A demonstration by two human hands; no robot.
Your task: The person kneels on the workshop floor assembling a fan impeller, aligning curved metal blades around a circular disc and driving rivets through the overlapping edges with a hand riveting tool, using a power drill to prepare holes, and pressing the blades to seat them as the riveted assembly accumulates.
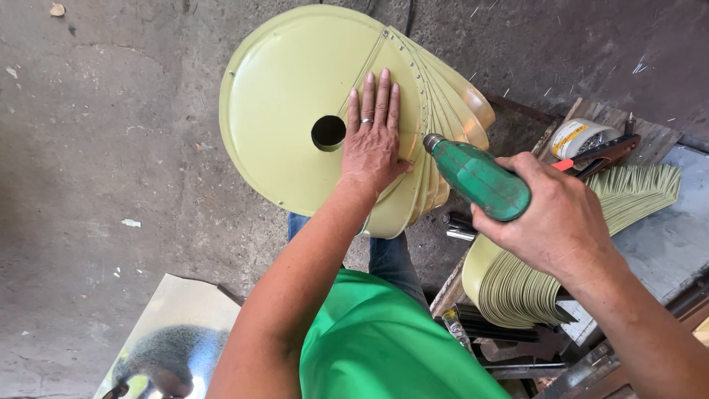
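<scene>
A pale green round metal disc [281, 111] with a centre hole [329, 132] rests over my knees, with several curved green blades [450, 103] fanned along its right edge. My left hand [373, 137] lies flat on the disc just right of the hole, fingers spread, a ring on one finger. My right hand [554, 218] grips a green power drill [476, 177], whose tip touches the blades' edge by my left thumb.
A fanned stack of green curved blades [635, 196] lies on a metal bench at right, with a tin [580, 137] and red-handled pliers [598, 155] behind it. A shiny steel sheet [173, 340] lies on the concrete floor at lower left.
</scene>
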